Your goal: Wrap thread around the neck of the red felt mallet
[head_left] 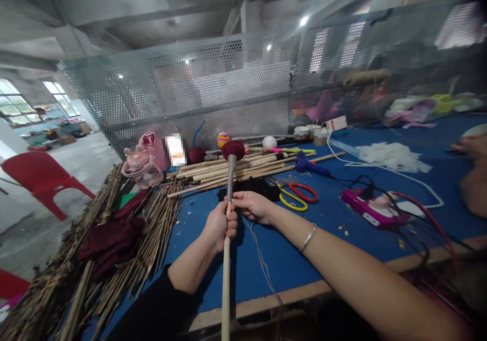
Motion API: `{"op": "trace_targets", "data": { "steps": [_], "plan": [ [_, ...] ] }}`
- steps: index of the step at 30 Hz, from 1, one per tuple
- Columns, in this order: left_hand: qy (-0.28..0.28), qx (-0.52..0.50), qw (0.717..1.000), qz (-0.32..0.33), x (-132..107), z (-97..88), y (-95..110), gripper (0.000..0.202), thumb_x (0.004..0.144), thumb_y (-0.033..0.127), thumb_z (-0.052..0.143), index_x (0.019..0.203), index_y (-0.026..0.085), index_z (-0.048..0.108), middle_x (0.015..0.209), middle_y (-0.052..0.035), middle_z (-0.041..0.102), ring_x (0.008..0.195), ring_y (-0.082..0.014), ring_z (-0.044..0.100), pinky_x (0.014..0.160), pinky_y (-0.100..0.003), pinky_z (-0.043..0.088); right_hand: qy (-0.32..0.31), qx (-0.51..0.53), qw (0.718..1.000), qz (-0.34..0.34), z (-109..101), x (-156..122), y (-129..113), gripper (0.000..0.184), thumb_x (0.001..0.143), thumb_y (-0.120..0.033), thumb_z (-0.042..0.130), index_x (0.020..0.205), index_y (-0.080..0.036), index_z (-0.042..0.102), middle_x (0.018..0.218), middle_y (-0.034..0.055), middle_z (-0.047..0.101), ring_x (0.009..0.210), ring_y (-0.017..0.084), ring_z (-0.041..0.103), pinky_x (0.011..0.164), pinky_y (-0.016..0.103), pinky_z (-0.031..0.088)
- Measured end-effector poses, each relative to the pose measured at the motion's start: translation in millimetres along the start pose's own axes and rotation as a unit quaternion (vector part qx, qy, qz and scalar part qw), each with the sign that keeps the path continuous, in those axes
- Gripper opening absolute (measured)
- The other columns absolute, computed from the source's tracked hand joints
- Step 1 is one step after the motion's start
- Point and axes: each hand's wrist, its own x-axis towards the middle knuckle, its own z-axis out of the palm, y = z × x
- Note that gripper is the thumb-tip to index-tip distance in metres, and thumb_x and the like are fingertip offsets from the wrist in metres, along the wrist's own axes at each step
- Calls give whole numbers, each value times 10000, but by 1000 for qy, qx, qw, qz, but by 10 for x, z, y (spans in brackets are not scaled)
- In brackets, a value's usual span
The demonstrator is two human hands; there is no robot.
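Note:
My left hand [220, 224] is wrapped round a long wooden stick [225, 280] that points away from me over the blue table [304, 260]. The stick's far end carries a dark red padded ball [233, 149] above a grey wrapped neck [231, 176]. Just to the right, my right hand [253, 205] pinches at the stick near the bottom of the grey wrapping, and a thin thread [262, 260] trails from there toward me. A silver bracelet [308, 237] sits on my right wrist.
Bundles of thin sticks [114, 260] and dark red cloth [110, 239] lie left. Thicker sticks [243, 168], scissors [297, 196], a blue glue gun [310, 166], a pink device [367, 209] with cables and white stuffing [391, 156] lie ahead. Another person's hand [470, 145] shows at right. A red chair [41, 176] stands left.

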Motion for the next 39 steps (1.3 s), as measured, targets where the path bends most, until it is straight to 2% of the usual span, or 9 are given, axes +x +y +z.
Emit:
{"op": "trace_targets", "data": {
  "steps": [4, 8, 11, 13, 19, 21, 25, 30, 39],
  "plan": [
    [-36, -27, 998, -46, 27, 15, -19, 344, 883, 420, 290, 636, 185, 337, 422, 103, 181, 289, -22, 114, 296, -127, 55, -1, 32, 999, 8, -51, 26, 19, 171, 717, -285, 603, 783, -149, 522, 576, -60, 506, 321, 2, 163, 305, 173, 60],
    [46, 148, 987, 44, 83, -34, -121, 340, 853, 466, 336, 675, 184, 398, 459, 71, 365, 306, -43, 289, 314, -152, 202, 33, -24, 999, 17, -60, 51, 35, 135, 733, -267, 568, 719, -143, 514, 468, -74, 434, 313, 16, 179, 298, 173, 84],
    [126, 321, 916, 205, 121, -103, -166, 311, 744, 449, 542, 646, 169, 451, 521, 36, 474, 403, -60, 409, 388, -170, 283, 63, -73, 995, 28, -74, 55, 39, 129, 734, -265, 559, 698, -148, 518, 385, -103, 300, 310, 30, 179, 303, 173, 97],
    [159, 376, 874, 262, 133, -133, -157, 304, 651, 382, 658, 586, 155, 467, 509, 33, 480, 435, -52, 410, 415, -166, 279, 73, -90, 993, 23, -95, 50, 35, 152, 730, -285, 568, 691, -144, 523, 389, -99, 305, 318, 31, 191, 306, 174, 100],
    [68, 200, 962, 173, 45, 24, -142, 374, 672, 511, 597, 645, 155, 489, 462, 31, 493, 327, -50, 375, 347, -182, 276, -8, 22, 1000, 13, -129, 4, -41, 271, 706, -379, 620, 828, -153, 535, 450, -110, 327, 338, 18, 139, 327, 167, 61],
    [50, 147, 974, 166, -2, 89, -175, 398, 686, 538, 568, 719, 146, 514, 484, 20, 521, 331, -54, 394, 342, -178, 290, -27, 38, 999, 9, -120, -12, -71, 284, 700, -392, 628, 801, -147, 527, 497, -93, 390, 340, 8, 162, 331, 167, 63],
    [22, 189, 970, 151, 9, 46, -228, 417, 724, 555, 502, 761, 141, 541, 493, 4, 534, 356, -80, 440, 332, -182, 303, 17, -49, 999, 8, -125, -12, -65, 280, 709, -386, 608, 642, -145, 482, 464, -72, 419, 329, 17, 235, 324, 187, 93],
    [39, 338, 924, 174, 120, -112, -218, 350, 618, 442, 677, 625, 161, 468, 437, 60, 438, 336, -52, 383, 337, -169, 294, 99, -153, 983, 9, -167, 29, -4, 265, 701, -326, 611, 573, -133, 482, 390, -93, 335, 342, 15, 219, 352, 188, 121],
    [-73, 187, 974, 102, 109, -116, -113, 331, 641, 401, 695, 778, 129, 566, 725, -25, 601, 506, -50, 507, 493, -180, 443, 16, -56, 998, 34, -209, 39, -50, 246, 718, -389, 583, 736, -157, 503, 401, -113, 309, 321, 25, 159, 325, 177, 89]
  ]
}}
